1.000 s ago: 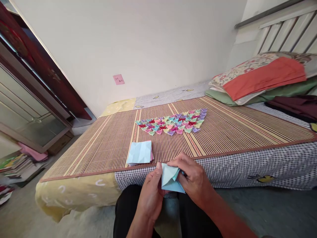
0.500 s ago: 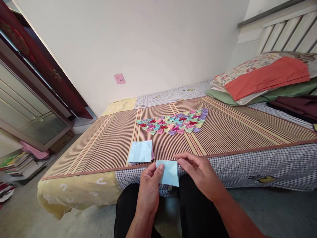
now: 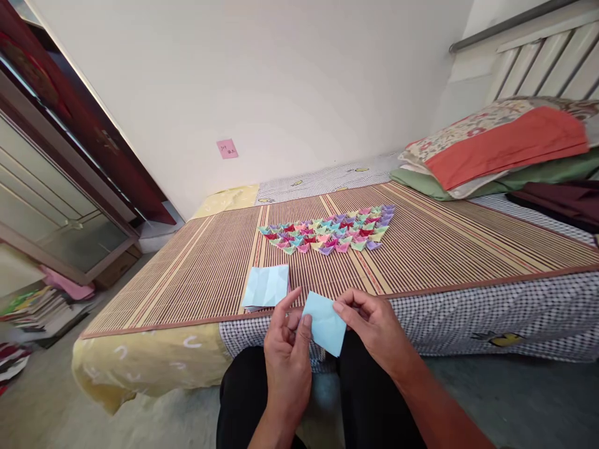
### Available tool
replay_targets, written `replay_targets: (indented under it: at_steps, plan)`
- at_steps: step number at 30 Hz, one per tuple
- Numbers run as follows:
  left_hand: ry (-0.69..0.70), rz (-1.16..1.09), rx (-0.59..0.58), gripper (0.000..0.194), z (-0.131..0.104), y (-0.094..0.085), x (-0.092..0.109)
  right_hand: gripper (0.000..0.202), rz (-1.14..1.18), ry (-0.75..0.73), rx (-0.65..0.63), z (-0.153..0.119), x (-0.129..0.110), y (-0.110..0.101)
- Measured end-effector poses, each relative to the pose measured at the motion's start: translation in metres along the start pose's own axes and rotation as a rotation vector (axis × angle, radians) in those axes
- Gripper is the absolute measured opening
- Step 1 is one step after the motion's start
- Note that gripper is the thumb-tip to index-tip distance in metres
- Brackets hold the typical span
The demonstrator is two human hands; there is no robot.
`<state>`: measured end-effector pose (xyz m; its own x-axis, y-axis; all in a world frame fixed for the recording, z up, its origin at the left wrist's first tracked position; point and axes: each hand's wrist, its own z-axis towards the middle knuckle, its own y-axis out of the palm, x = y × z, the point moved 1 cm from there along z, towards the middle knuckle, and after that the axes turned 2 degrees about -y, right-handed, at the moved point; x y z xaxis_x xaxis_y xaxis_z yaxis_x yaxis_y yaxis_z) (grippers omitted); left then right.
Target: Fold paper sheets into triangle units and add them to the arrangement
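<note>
A light blue square of folded paper (image 3: pixel 324 323) is held tilted above my lap, just off the bed's front edge. My left hand (image 3: pixel 289 349) has its thumb on the paper's left corner, with the index finger raised away from it. My right hand (image 3: pixel 374 327) pinches the upper right edge between thumb and fingers. A stack of creased paper squares (image 3: pixel 266 287), light blue on top, lies on the mat behind my left hand. Farther back, small folded paper boats (image 3: pixel 327 231) in many colours stand in several close rows.
The striped mat (image 3: pixel 210 268) covers most of the bed. At the right lie a floral and orange pillow (image 3: pixel 505 143) and dark folded cloth (image 3: pixel 556 202). A pink note (image 3: pixel 227 149) is on the wall. Books (image 3: pixel 35 308) are piled on the floor at the left.
The blue paper has turned clockwise and sits slightly farther right. My right hand, apart from it before, now grips its edge. My left index finger has lifted.
</note>
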<state>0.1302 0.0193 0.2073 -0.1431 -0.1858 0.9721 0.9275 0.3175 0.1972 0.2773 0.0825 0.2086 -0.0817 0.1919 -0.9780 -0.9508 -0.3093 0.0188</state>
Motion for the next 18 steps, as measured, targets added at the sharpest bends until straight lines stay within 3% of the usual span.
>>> replay_targets:
  at_steps: [5,9,10,15,18]
  plan:
    - [0.03,0.087,-0.047,0.039,0.003,-0.003,0.005,0.032,-0.013,-0.015,-0.001,0.002,-0.003,0.002]
    - [0.013,0.194,-0.322,0.023,0.012,-0.01,0.014,0.032,-0.033,-0.012,0.016,0.003,-0.005,0.003]
    - [-0.001,0.204,-0.343,0.022,0.015,-0.013,0.015,0.032,-0.036,-0.013,0.004,0.003,-0.006,0.003]
    - [-0.255,-0.085,-0.298,0.03,0.025,-0.021,0.007,0.028,-0.008,-0.015,-0.038,0.002,-0.003,0.0]
    - [-0.351,-0.23,-0.259,0.034,0.029,-0.022,0.005,0.026,-0.063,-0.126,-0.05,0.0,-0.004,-0.01]
